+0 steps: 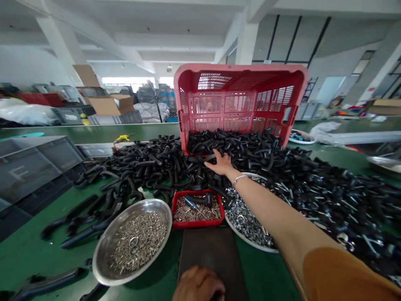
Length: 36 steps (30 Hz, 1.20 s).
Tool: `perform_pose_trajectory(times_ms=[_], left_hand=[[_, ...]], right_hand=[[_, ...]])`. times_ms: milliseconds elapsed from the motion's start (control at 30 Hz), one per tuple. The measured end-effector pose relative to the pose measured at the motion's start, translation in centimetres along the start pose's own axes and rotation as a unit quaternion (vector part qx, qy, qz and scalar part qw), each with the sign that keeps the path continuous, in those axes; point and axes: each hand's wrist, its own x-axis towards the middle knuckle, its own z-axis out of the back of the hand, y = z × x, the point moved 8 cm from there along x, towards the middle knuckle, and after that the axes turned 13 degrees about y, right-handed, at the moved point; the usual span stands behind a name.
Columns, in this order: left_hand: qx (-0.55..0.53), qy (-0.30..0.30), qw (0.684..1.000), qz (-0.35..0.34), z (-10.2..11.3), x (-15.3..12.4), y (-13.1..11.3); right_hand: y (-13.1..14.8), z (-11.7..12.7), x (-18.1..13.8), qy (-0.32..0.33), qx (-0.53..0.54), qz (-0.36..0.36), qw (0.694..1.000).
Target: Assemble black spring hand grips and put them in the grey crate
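My right hand [222, 163] reaches forward with its fingers spread, over a heap of black curved plastic parts [156, 163] at the mouth of a tipped red crate [241, 69]. Nothing shows in its grasp. At the bottom edge, my left hand [199, 284] is curled closed on a dark board [208, 246]; whatever its fingers hold is hidden. Beyond the board, a red tray [198, 223] of screws carries a black handle-shaped part [203, 200] and a bluish metal piece [191, 203]. My right forearm passes over a round dish [247, 240] of small metal hardware.
A steel bowl [99, 259] of small screws stands at left, with loose black parts [90, 225] around it. Grey bins [37, 167] line the left edge. More black parts mixed with metal pieces [344, 200] cover the right side of the green table [40, 255].
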Motion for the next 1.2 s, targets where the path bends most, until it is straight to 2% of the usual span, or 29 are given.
perform_pose_trajectory(times_ms=[133,200,267,333,433,533,633,700,800,867,900,933,1000,1067,1133,1167,1200], left_hand=[[-0.027,0.01,0.999,0.017,0.5,-0.2,-0.3],[-0.041,0.011,0.999,0.031,0.9,-0.1,-0.5],[-0.052,0.014,0.997,0.047,1.3,0.0,-0.9],[-0.059,0.019,0.996,0.067,1.9,0.1,-1.4],[-0.067,0.019,0.993,0.093,2.8,0.1,-2.3],[-0.069,0.017,0.993,0.095,3.2,-0.2,-3.0],[-0.084,0.016,0.993,0.077,3.1,-0.4,-2.8],[-0.115,-0.003,0.99,0.081,3.3,-0.5,-2.2],[-0.129,-0.085,0.982,0.105,5.4,-0.4,-1.8],[-0.088,-0.137,0.981,0.104,7.4,0.3,-2.6],[-0.065,-0.141,0.983,0.094,8.0,0.9,-3.3],[-0.054,-0.125,0.987,0.083,8.3,1.7,-4.0],[-0.083,-0.038,0.994,0.067,7.3,3.3,-4.9],[-0.164,0.053,0.984,0.055,5.3,4.2,-5.2],[-0.274,0.08,0.956,0.062,3.8,4.2,-4.7],[-0.338,0.07,0.935,0.084,3.3,4.1,-4.0],[-0.406,0.053,0.904,0.119,2.8,3.9,-3.1]], right_hand=[[3.2,1.4,-2.7,0.045,-0.047,0.078,0.995],[3.3,2.5,-5.5,0.043,-0.077,0.11,0.99],[2.3,2.6,-9.0,0.056,-0.111,0.123,0.985],[0.8,1.5,-12.5,0.073,-0.142,0.116,0.98],[-0.7,-0.7,-16.3,0.055,-0.159,0.087,0.982],[-0.7,-1.9,-17.2,0.021,-0.149,0.044,0.988],[-0.2,-0.1,-16.8,-0.019,-0.123,0.009,0.992],[0.3,1.9,-17.1,-0.038,-0.098,0.007,0.994],[1.0,3.4,-19.5,-0.037,-0.046,0.023,0.998],[1.2,2.3,-22.1,0.003,-0.003,0.035,0.999],[1.3,1.1,-23.6,0.034,0.018,0.039,0.998],[1.3,-0.3,-25.1,0.068,0.037,0.042,0.996],[0.9,-2.6,-27.8,0.12,0.065,0.044,0.99],[-0.3,-3.1,-29.6,0.146,0.081,0.045,0.985],[-2.5,-1.1,-30.4,0.141,0.057,0.045,0.987],[-3.9,0.9,-30.3,0.106,-0.031,0.038,0.993],[-5.5,2.9,-30.0,0.08,-0.07,0.024,0.994]])
